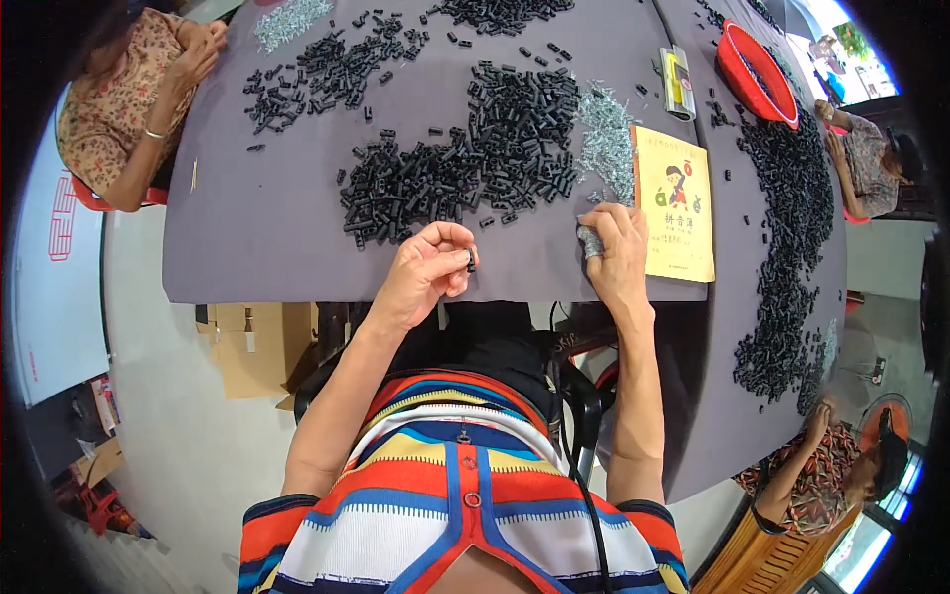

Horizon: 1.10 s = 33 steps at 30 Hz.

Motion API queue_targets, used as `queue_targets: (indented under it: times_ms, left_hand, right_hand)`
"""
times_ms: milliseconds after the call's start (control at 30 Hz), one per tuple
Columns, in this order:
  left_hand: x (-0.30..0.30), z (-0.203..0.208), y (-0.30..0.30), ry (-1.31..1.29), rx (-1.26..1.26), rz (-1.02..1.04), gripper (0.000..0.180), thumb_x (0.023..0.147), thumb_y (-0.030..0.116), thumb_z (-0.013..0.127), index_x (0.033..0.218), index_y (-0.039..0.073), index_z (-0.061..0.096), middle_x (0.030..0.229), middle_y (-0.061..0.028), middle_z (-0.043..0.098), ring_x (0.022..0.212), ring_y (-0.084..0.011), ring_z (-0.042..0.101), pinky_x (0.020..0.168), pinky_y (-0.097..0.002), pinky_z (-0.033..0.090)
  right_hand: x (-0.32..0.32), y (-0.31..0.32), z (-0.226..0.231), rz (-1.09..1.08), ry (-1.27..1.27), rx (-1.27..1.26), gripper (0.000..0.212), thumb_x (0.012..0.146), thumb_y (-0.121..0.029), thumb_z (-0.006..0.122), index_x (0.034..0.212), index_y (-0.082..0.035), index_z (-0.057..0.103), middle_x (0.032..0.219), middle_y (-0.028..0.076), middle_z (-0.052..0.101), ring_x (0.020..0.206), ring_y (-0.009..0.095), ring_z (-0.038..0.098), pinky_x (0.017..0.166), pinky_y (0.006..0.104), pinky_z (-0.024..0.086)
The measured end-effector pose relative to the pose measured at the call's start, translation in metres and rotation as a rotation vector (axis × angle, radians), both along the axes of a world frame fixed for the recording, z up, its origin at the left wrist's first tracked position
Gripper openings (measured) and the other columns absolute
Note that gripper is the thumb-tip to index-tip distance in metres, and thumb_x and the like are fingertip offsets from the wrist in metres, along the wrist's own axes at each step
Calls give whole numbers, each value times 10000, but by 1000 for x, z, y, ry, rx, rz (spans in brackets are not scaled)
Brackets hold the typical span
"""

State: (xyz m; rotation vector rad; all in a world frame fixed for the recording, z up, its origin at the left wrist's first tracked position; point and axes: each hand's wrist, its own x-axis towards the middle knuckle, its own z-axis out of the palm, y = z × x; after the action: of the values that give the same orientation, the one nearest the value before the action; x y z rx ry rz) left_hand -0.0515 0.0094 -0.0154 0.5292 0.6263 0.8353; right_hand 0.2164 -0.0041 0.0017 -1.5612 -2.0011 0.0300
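Observation:
My left hand point(427, 267) pinches a small black plastic piece point(471, 259) between thumb and fingers, just above the near edge of the grey table point(247, 238). My right hand point(616, 249) is closed around a bunch of small silvery screws point(589, 241), resting on the table beside a yellow booklet point(675, 203). Just beyond both hands lies a big heap of black plastic pieces point(475, 163), with a pile of silvery screws point(606, 139) at its right side.
More black pieces point(792, 218) run down the table's right side, and others lie at the far left point(317, 69). A red basket point(757, 74) stands far right. Other people sit at the far left point(129, 99), the right point(871, 148) and lower right point(831, 465). Cardboard boxes point(252, 342) stand under the table.

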Motion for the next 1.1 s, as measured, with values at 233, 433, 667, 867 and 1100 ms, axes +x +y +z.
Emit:
queue_targets:
  times_ms: [233,433,667,867,1100]
  left_hand:
    - [-2,0,1,3,0,-3,149,868,22,583,1012,36,547,837,-72,609,580,-79,512,505,-212,397]
    - [0,2,-1,49,14,10,166,862,15,557,1025,29,582,849,-67,599,567,-80,467,509,-201,366]
    - [2,-1,-3,34,3,40,110,891,54,552,988,30,598,796,-29,588,553,-63,483,492,-200,368]
    - [10,11,-5,65,-68,125,69,917,110,543,893,45,540,724,-12,528,514,-58,461,440,-205,346]
    - [25,11,0,407,101,69,221,926,245,580,836,67,484,687,-7,506,419,-48,405,338,-198,302]
  right_hand:
    - [-3,0,5,-52,-17,-96,323,631,103,549,913,-47,597,911,98,577,867,321,498,818,398,379]
    - [-1,3,-2,-32,-22,-102,357,601,112,522,906,-68,569,855,117,535,832,331,468,743,411,369]
    - [-13,-1,3,-71,-183,-104,324,615,106,526,894,-56,545,865,119,525,832,320,469,721,416,360]
    - [-26,-7,-7,-49,-105,-79,329,632,110,500,930,-27,522,863,139,519,814,330,465,708,407,358]
    - [-51,-17,-10,-111,222,-60,401,617,144,467,993,11,509,892,195,544,824,393,505,722,453,411]
